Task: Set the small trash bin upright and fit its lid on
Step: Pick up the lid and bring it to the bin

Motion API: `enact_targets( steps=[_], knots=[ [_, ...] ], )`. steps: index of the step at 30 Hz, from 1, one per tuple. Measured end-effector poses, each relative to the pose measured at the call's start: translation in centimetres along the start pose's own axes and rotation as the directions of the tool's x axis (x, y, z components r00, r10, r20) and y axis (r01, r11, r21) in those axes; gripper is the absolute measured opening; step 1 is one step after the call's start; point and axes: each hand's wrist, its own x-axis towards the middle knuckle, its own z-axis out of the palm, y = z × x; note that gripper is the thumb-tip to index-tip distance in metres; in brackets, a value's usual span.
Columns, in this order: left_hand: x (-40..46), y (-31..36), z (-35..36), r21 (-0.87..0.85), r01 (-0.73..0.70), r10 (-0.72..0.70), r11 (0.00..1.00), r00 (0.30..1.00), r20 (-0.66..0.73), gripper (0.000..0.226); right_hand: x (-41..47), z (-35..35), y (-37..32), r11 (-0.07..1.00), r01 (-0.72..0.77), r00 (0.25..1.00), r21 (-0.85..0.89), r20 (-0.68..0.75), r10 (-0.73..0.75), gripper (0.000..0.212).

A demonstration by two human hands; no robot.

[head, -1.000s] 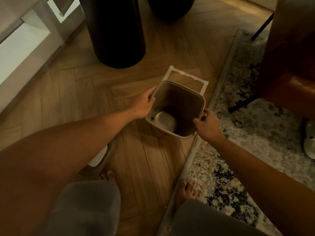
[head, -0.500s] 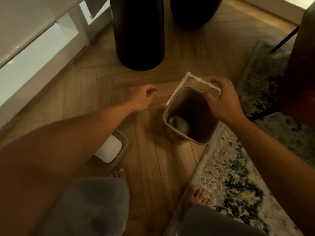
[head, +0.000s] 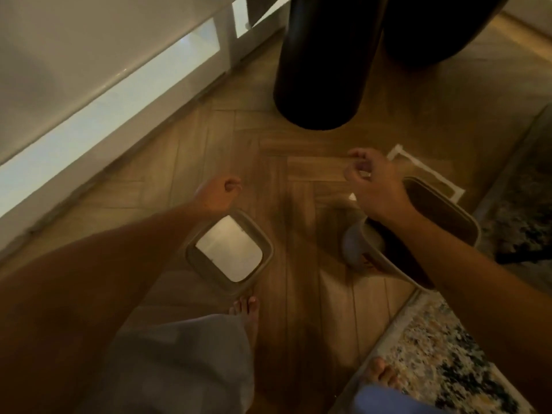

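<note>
The small beige trash bin (head: 461, 218) stands upright on the wood floor at the right, its open mouth up, and my right forearm crosses over its near side. Its lid (head: 230, 249), a beige frame with a white centre panel, lies flat on the floor to the bin's left, just in front of my left foot. My left hand (head: 218, 192) hovers above the lid's far edge with its fingers curled and nothing in them. Over the floor just left of the bin's far corner is my right hand (head: 370, 180), loosely curled, off the bin and holding nothing.
A white tape outline (head: 427, 171) marks the floor behind the bin. Two tall black cylinders (head: 322, 70) (head: 433, 31) stand farther back. A white cabinet (head: 89, 70) runs along the left. A patterned rug (head: 442, 354) borders the bin on the right. My bare feet (head: 248, 312) are near the lid.
Both hands have let go of the bin. My right hand has swung leftward off its far rim, the left hand has drawn back toward the lid, and the view has shifted left and down.
</note>
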Motion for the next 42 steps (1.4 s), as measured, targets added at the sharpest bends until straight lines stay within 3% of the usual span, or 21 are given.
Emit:
enact_targets(
  steps=[9, 11, 12, 14, 15, 17, 19, 22, 24, 25, 30, 32, 36, 39, 42],
  knots=[
    [-1.5, -9.6, -3.0, 0.049, 0.138, -0.141, 0.989, 0.988, 0.059, 0.028, 1.7, 12.3, -0.8, 0.995, -0.092, 0.982, -0.033, 0.160, 0.096, 0.034],
    [-2.8, -10.1, -1.6, 0.054, 0.057, -0.053, 0.997, 0.996, -0.069, 0.024, 1.6, 15.0, -0.4, 0.994, -0.102, 0.972, -0.039, 0.208, 0.108, 0.033],
    [-3.8, -11.2, -0.8, 0.071, 0.153, -0.129, 0.986, 0.954, -0.271, 0.025, 1.6, 16.3, -0.2, 0.992, -0.118, 0.966, -0.042, 0.226, 0.125, 0.033],
    [-9.2, -12.7, 6.4, 0.201, 0.090, -0.038, 0.976, 0.969, -0.246, 0.043, 1.3, 18.4, 0.6, 0.986, -0.161, 0.954, -0.035, 0.250, 0.165, 0.032],
    [-11.4, -13.3, 12.0, 0.305, 0.103, -0.072, 0.947, 0.991, -0.114, 0.050, 1.0, 19.5, 1.1, 0.982, -0.189, 0.945, -0.027, 0.266, 0.189, 0.032],
    [-15.0, -14.3, 20.9, 0.290, 0.118, -0.181, 0.950, 0.963, 0.198, 0.051, 0.4, 21.6, 2.0, 0.971, -0.237, 0.923, -0.025, 0.305, 0.233, 0.034],
    [-11.9, -16.5, 15.9, 0.271, 0.046, -0.130, 0.962, 0.945, 0.301, 0.054, -0.4, 23.5, 2.7, 0.956, -0.282, 0.892, -0.075, 0.348, 0.291, 0.045],
    [-5.1, -16.8, 2.6, 0.380, -0.032, -0.023, 0.924, 0.990, 0.138, 0.065, -2.0, 25.4, 3.4, 0.916, -0.350, 0.810, -0.198, 0.426, 0.402, 0.066],
    [-4.3, -15.9, 1.6, 0.225, 0.175, -0.228, 0.959, 0.945, 0.235, 0.065, -3.3, 26.0, 3.9, 0.918, -0.343, 0.789, -0.201, 0.469, 0.397, 0.069],
    [-4.3, -15.8, 1.0, 0.232, 0.178, -0.239, 0.956, 0.932, 0.272, 0.062, -3.8, 26.2, 4.3, 0.928, -0.324, 0.798, -0.184, 0.474, 0.372, 0.067],
    [-5.1, -14.1, 2.3, 0.313, 0.095, -0.176, 0.945, 0.954, 0.242, 0.050, -4.6, 26.2, 4.5, 0.913, -0.350, 0.787, -0.208, 0.463, 0.407, 0.070],
    [-4.7, -13.6, 1.4, 0.296, 0.123, -0.180, 0.947, 0.968, 0.175, 0.046, -4.3, 25.8, 4.4, 0.902, -0.363, 0.767, -0.235, 0.474, 0.432, 0.073],
    [-5.0, -12.3, 0.2, 0.243, 0.114, -0.162, 0.963, 0.968, 0.190, 0.035, -3.8, 24.3, 3.9, 0.905, -0.364, 0.766, -0.220, 0.481, 0.426, 0.068],
    [-3.8, -10.5, -1.9, 0.204, 0.111, -0.147, 0.973, 0.974, 0.173, 0.028, -2.5, 22.3, 2.5, 0.915, -0.365, 0.788, -0.174, 0.465, 0.403, 0.070],
    [-3.7, -3.9, -4.6, 0.175, -0.017, 0.004, 0.984, 0.998, 0.069, 0.026, -1.6, 16.2, -0.3, 0.932, -0.341, 0.853, -0.126, 0.375, 0.363, 0.078]
  ],
)
